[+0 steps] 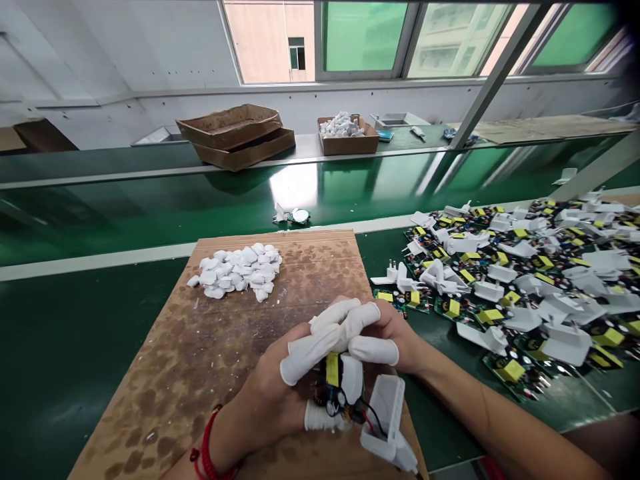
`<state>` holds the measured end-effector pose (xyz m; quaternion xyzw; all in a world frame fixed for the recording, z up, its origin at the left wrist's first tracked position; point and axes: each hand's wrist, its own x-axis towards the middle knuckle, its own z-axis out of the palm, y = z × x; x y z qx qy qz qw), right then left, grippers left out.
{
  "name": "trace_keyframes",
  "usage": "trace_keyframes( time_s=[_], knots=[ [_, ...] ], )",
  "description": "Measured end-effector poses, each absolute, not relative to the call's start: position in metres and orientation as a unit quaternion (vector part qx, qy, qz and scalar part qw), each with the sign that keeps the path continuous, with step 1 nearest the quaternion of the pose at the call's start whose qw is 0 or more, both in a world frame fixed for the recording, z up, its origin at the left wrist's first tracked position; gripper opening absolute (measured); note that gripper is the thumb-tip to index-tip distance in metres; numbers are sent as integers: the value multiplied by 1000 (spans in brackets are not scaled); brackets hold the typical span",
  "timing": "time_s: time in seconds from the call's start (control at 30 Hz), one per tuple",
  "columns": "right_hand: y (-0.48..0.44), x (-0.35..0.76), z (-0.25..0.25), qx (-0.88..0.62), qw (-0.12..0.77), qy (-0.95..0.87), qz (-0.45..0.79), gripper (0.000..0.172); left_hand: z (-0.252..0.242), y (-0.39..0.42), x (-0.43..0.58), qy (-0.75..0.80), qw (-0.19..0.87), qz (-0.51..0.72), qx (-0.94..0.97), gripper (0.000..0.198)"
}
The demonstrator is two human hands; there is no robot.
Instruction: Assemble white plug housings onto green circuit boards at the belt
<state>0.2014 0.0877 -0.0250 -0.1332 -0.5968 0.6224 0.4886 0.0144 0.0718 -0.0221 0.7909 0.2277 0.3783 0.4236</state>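
Observation:
White finger cots cover the fingertips of both my hands. My left hand is closed around a circuit board with a yellow transformer, its thumb below and fingers above. A white putty-like lump sits on the board's components. My right hand is closed over the board's far edge, its fingers overlapping the left ones. Red and black wires run from the board to a white plastic plug housing hanging at the right. Part of the board is hidden by my fingers. Both hands are above a stained cardboard sheet.
White lumps lie piled on the cardboard. Many boards with white housings crowd the right bench. One board lies on the green surface beyond. At the back stand stacked cardboard trays and a box of white pieces.

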Motion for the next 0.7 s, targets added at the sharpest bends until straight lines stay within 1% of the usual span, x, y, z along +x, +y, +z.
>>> trace_keyframes(
  time_s=[0.1,0.17,0.27,0.37,0.47,0.57,0.63,0.7],
  knots=[
    [88,201,-26,-124,470,-585,649,16,-20,68,17,223,408,368,805,66],
    [88,201,-27,-134,460,-562,674,16,-18,67,18,228,398,363,811,62],
    [88,201,-28,-155,451,-553,683,15,-17,68,19,207,368,375,825,72],
    [88,201,-27,-155,461,-572,660,17,-16,71,18,185,302,393,849,79],
    [88,200,-27,-145,459,-572,665,17,-14,72,18,185,255,391,865,79],
    [89,200,-27,-131,454,-572,671,19,-14,71,17,193,247,379,871,75],
    [89,200,-28,-123,458,-577,665,18,-16,71,16,197,247,375,872,77],
    [89,200,-29,-124,460,-577,663,17,-19,71,15,211,270,378,860,78]
  ],
)
